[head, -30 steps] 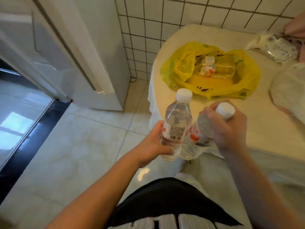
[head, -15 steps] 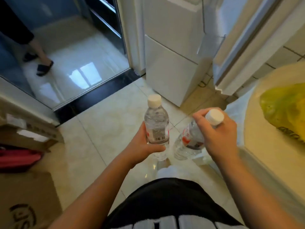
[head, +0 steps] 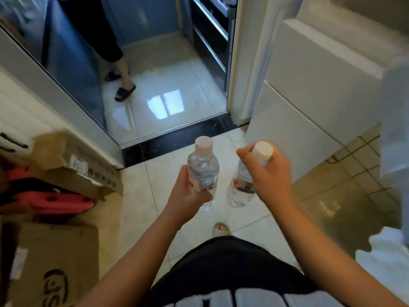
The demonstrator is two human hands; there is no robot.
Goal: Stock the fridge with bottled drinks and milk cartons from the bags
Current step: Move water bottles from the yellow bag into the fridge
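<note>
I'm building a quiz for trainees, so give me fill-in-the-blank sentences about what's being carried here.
The left hand and right hand hold ____ water bottles in all. Their caps are ____. The cardboard boxes lie on the person's ____ side.
Missing words: two; white; left.

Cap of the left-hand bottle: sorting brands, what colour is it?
White; the round plastic cap shows in head view.

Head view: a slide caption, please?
Left hand grips the left bottle, right hand the right bottle, near the fridge.
</note>
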